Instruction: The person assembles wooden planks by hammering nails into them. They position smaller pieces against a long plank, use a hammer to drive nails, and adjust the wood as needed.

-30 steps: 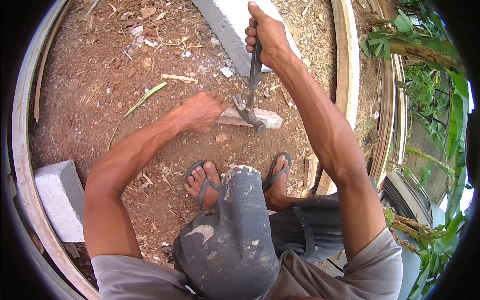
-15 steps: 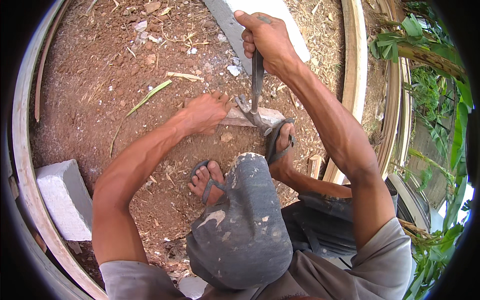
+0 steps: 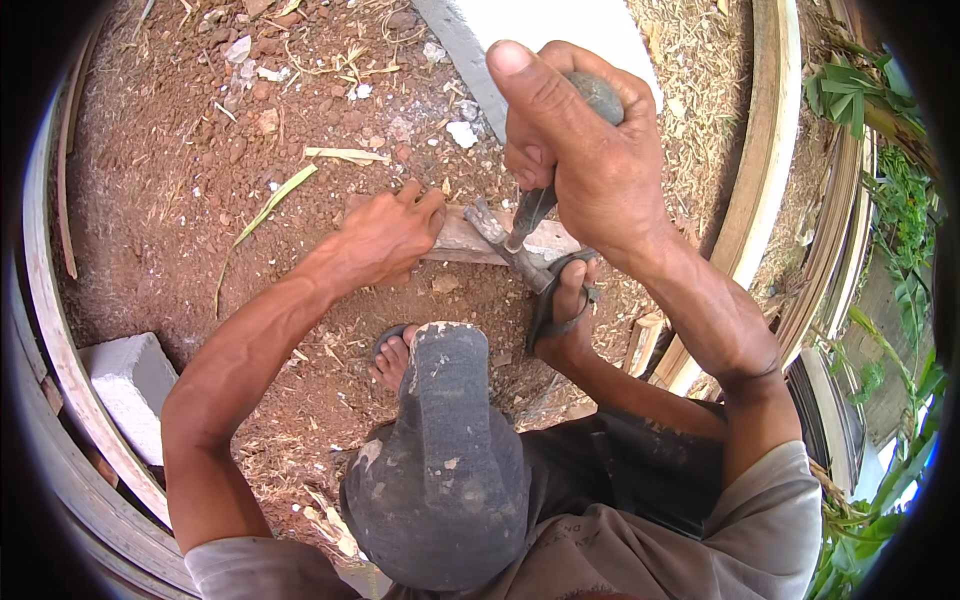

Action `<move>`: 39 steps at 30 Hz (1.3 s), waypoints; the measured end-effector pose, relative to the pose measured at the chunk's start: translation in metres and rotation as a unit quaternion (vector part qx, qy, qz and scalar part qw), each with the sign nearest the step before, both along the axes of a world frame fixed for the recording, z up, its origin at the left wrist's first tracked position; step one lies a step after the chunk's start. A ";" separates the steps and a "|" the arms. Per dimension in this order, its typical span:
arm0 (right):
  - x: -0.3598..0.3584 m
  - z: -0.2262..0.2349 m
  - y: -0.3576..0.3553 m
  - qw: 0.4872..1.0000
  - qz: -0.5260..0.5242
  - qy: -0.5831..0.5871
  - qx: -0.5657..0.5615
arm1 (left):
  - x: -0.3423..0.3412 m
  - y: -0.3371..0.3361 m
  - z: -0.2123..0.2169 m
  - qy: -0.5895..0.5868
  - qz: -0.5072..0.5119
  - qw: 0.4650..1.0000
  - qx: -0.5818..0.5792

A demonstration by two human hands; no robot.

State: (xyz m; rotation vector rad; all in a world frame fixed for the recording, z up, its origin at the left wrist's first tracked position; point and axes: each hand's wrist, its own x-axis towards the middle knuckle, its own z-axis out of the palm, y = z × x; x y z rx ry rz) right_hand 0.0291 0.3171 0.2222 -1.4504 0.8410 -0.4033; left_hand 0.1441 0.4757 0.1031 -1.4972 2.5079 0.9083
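My right hand [image 3: 595,150] is closed round the dark handle of a claw hammer [image 3: 533,210], its rounded butt end showing above the fist. The hammer's metal head rests at a short, weathered piece of wood [image 3: 468,238] lying on the ground. Whether the claw grips a nail, I cannot make out. My left hand [image 3: 390,232] is closed over the wood's left end, fingers curled across it. My sandalled right foot [image 3: 570,300] presses by the wood's right end, close to the hammer head.
A pale block [image 3: 130,385] lies at the left beside a long curved-looking board [image 3: 60,330]. Another large white block [image 3: 560,45] is at the far side. Long planks [image 3: 755,170] run along the right, with green plants [image 3: 905,230] beyond. Bare soil carries wood chips and stones.
My right hand has risen nearer to the head camera, still gripping the hammer handle. The hammer head stays at the wood, and my left hand keeps its hold. The view has shifted slightly.
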 end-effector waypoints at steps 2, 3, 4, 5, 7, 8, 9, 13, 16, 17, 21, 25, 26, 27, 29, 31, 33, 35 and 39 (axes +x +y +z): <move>0.001 0.005 0.011 0.999 0.013 0.034 0.022 | 0.002 -0.003 0.004 -0.005 0.001 0.999 0.043; 0.003 0.006 0.013 0.998 0.021 0.050 0.030 | 0.001 -0.004 0.005 -0.011 0.002 0.996 0.084; 0.002 0.007 0.014 0.999 0.018 0.009 0.026 | 0.000 -0.004 0.005 -0.015 0.003 0.992 0.126; 0.000 0.008 0.013 0.999 0.017 -0.029 0.025 | -0.001 -0.003 0.004 -0.005 0.013 0.995 0.103; -0.009 0.007 0.009 0.997 0.029 -0.058 0.029 | -0.003 0.000 -0.001 0.011 0.031 0.998 0.058; -0.019 0.008 0.005 0.997 0.045 -0.048 0.035 | -0.004 0.002 -0.004 0.011 0.050 0.996 0.069; -0.028 0.008 0.001 0.997 0.061 -0.038 0.042 | -0.006 0.005 -0.007 0.011 0.069 0.994 0.080; -0.064 0.000 0.001 0.979 0.069 -0.186 0.043 | -0.004 0.011 -0.020 -0.010 0.056 0.998 0.015; -0.085 0.000 0.001 0.981 0.097 -0.151 0.071 | -0.002 0.007 -0.023 -0.076 -0.001 0.994 -0.084; -0.087 0.000 0.000 0.983 0.088 -0.134 0.090 | -0.002 0.004 -0.022 -0.057 0.016 0.997 -0.045; -0.070 0.005 -0.004 0.979 0.099 -0.158 0.078 | 0.002 -0.010 -0.019 -0.025 0.064 0.997 0.035; -0.042 0.013 0.014 0.993 -0.004 -0.116 0.033 | 0.004 -0.012 -0.009 -0.014 0.034 0.998 -0.041; -0.037 0.014 0.014 0.993 -0.010 -0.113 0.025 | 0.001 -0.010 -0.006 -0.038 0.037 0.998 -0.041; -0.033 0.014 0.015 0.994 -0.018 -0.109 0.023 | -0.003 -0.009 -0.003 -0.057 0.048 0.996 -0.041; -0.029 0.014 0.015 0.994 -0.035 -0.103 0.016 | -0.009 -0.010 0.001 -0.093 0.054 0.994 -0.033; -0.027 0.014 0.012 0.998 0.027 -0.051 0.008 | -0.012 -0.009 0.006 -0.128 0.047 0.991 -0.001; -0.025 0.014 0.011 0.997 0.058 -0.057 -0.013 | -0.010 -0.008 0.010 -0.118 0.050 0.990 -0.060; -0.024 0.014 0.011 0.990 0.061 -0.117 -0.049 | -0.007 -0.003 0.012 -0.114 0.091 0.988 -0.057; -0.041 0.014 0.007 0.981 0.146 -0.105 0.071 | 0.001 0.010 0.010 -0.124 0.165 0.978 0.017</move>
